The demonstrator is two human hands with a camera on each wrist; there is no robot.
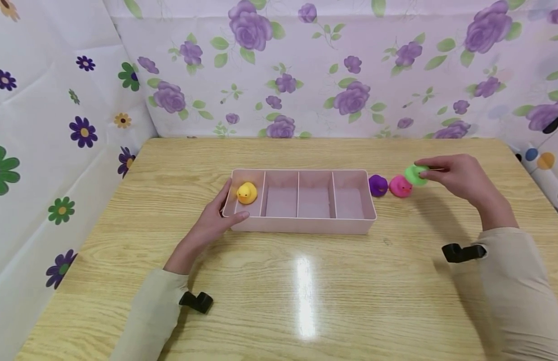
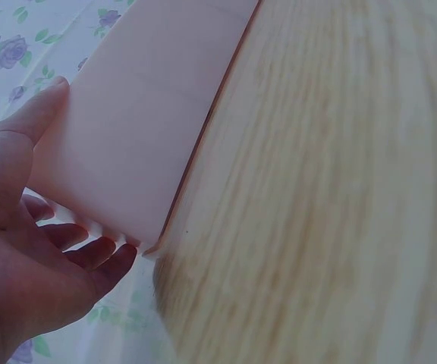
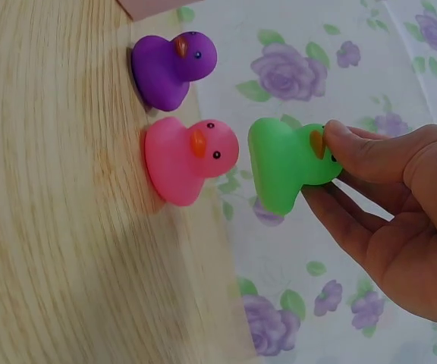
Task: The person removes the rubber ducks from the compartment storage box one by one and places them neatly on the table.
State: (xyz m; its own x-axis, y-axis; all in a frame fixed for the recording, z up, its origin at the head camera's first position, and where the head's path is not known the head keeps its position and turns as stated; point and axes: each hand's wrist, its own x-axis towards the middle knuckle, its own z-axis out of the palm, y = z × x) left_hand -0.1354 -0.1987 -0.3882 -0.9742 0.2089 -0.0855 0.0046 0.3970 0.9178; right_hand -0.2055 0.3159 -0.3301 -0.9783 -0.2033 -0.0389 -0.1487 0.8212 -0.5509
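Observation:
My right hand (image 1: pixel 461 175) pinches a green rubber duck (image 3: pixel 279 163) by its head between thumb and fingers. The duck is raised off the table, close over a pink rubber duck (image 3: pixel 184 163). Left of the pink one, a purple rubber duck (image 1: pixel 378 185) sits near the right end of a pale pink box (image 1: pixel 301 225) with several compartments. A yellow rubber duck (image 1: pixel 246 193) sits in the leftmost compartment; the others hold nothing. My left hand (image 1: pixel 213 215) grips the box's left end, thumb at the front wall and fingers along the end wall (image 2: pixel 89 208).
The box stands on a wood-grain table (image 1: pixel 261 286). Behind the table hangs a cloth with purple roses (image 1: pixel 279 70), and another flowered cloth (image 1: pixel 39 130) lines the left side. Each sleeve has a black mount (image 1: pixel 461 252) at the wrist.

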